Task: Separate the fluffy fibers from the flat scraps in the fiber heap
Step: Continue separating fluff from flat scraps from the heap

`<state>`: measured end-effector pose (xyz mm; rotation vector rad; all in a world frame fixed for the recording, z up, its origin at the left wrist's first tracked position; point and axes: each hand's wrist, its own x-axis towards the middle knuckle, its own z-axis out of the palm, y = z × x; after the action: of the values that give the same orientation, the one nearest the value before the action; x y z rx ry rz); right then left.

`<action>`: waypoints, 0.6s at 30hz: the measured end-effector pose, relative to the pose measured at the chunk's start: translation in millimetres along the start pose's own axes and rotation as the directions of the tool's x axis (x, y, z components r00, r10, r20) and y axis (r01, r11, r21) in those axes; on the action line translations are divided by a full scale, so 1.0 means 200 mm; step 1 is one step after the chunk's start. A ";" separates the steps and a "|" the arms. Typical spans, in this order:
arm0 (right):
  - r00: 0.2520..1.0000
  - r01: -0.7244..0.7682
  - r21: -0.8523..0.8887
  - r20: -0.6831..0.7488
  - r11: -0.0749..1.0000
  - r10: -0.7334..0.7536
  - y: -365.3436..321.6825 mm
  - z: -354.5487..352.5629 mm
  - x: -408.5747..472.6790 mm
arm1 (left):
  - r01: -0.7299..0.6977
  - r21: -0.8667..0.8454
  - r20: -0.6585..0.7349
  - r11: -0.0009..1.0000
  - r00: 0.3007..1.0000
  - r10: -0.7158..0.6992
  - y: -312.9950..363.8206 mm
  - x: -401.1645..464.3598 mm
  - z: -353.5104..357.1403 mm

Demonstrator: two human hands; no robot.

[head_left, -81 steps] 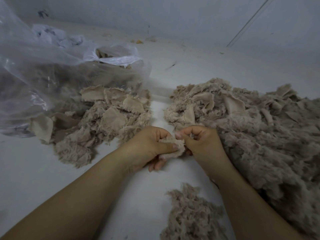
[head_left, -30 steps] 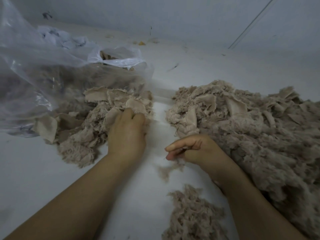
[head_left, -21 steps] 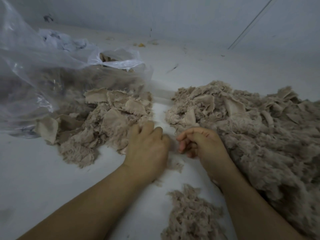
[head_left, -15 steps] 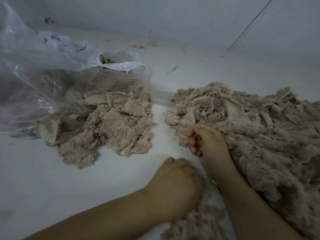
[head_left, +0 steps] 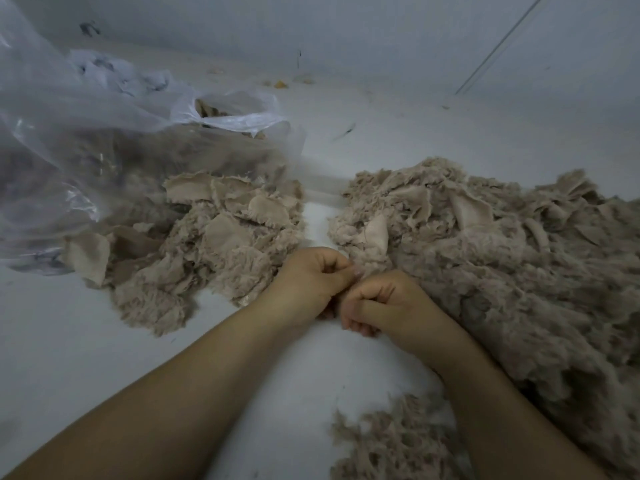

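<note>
The large fiber heap (head_left: 502, 271) lies on the white bench (head_left: 69, 358), a mass of taupe fluff with flat cloth scraps showing on its top, and everything else can be placed from it. At its near left edge the two hands meet, knuckles touching. The left hand (head_left: 308, 282) has its fingers (head_left: 329, 263) curled in tight, with the thumb laid across toward the heap; the right hand (head_left: 384, 303) is likewise curled, fingers (head_left: 360, 327) tucked under and the thumb lying along them. A little fluff shows at the spot where the two hands touch (right against the heap's edge), but whether either hand actually pinches it is hidden by the knuckles, so I cannot tell what, if anything, they have hold of. Both forearms run back toward the camera from there.

Left of the heap, across a narrow strip of bare bench, sits the pile of flat scraps (head_left: 207, 247), pale tan pieces with frayed edges lying over fuzzier ones. Farther left again, touching that pile's far side, a clear plastic bag (head_left: 86, 140) lies slumped with more of the same brownish material seen through its film. On the near side of the heap, just beside the right forearm, is a small tuft pile of fluffy fibers (head_left: 391, 441), separate from the main mass. Beyond the heap the bench meets a pale wall (head_left: 381, 36).
</note>
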<state>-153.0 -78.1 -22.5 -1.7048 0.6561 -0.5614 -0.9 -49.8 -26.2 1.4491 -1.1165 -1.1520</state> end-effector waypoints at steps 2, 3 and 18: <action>1.000 0.009 0.031 -0.026 0.999 -0.008 -0.01 0.00 0.00 | -0.017 -0.088 -0.019 0.996 1.000 0.015 -0.01 -0.01 0.00; 0.997 0.016 0.063 -0.075 0.998 -0.011 0.00 0.00 0.01 | -0.041 -0.120 -0.050 0.992 0.998 0.036 -0.02 -0.02 0.00; 0.946 0.047 0.153 -0.323 0.987 0.005 0.04 -0.02 0.05 | -0.285 -0.249 -0.068 0.926 0.959 0.277 -0.02 -0.08 0.00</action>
<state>-149.7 -89.7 -30.0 -1.4843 0.8034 -0.8967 -2.3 -32.9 -28.3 1.0646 -1.0693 -1.0232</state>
